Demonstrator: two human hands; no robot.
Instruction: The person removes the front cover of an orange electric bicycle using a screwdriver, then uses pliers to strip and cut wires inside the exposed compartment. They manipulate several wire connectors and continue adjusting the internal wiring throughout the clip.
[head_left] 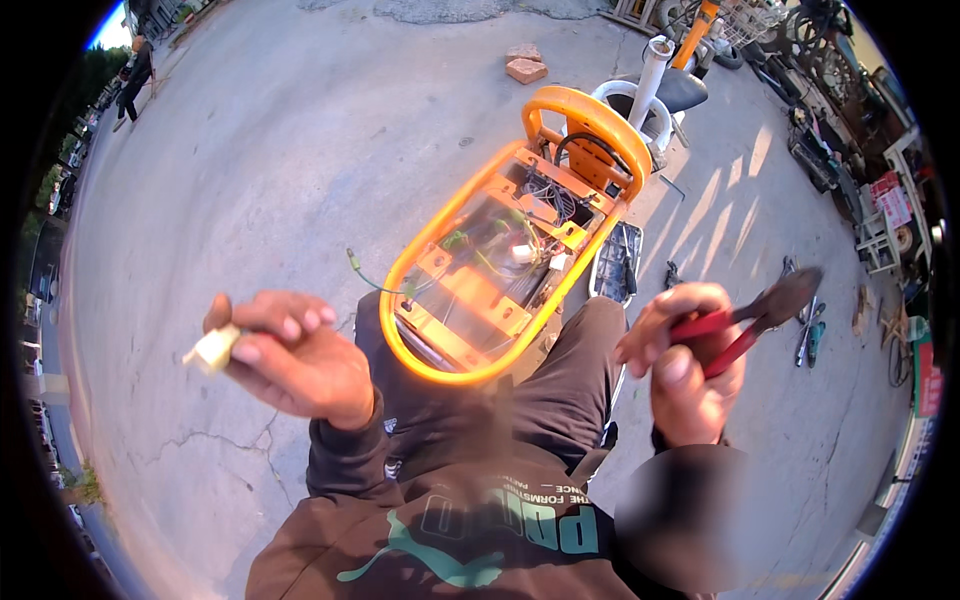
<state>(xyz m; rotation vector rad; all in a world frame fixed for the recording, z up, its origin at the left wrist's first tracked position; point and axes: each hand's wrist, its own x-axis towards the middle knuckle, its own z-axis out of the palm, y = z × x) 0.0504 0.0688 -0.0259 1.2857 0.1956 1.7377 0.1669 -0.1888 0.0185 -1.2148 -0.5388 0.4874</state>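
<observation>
A small cream-white plastic connector point(212, 349) is pinched between the thumb and fingers of my left hand point(300, 355), held out to the left. My right hand point(692, 375) is closed round the red handles of a pair of pliers point(787, 298), whose dark jaws point up and to the right. Between my knees is an orange tubular vehicle frame point(478, 376), apart from both hands. Inside it lie bundled wires point(548, 195) and a white connector point(522, 254). A green wire point(362, 272) sticks out over the frame's left side.
Hand tools point(808, 335) lie on the concrete at the right, near a black open tool case point(617, 262). Beyond the frame are two bricks point(526, 70) and a white tube point(652, 80). Vehicle parts point(825, 160) line the right edge. A person point(134, 82) stands far left.
</observation>
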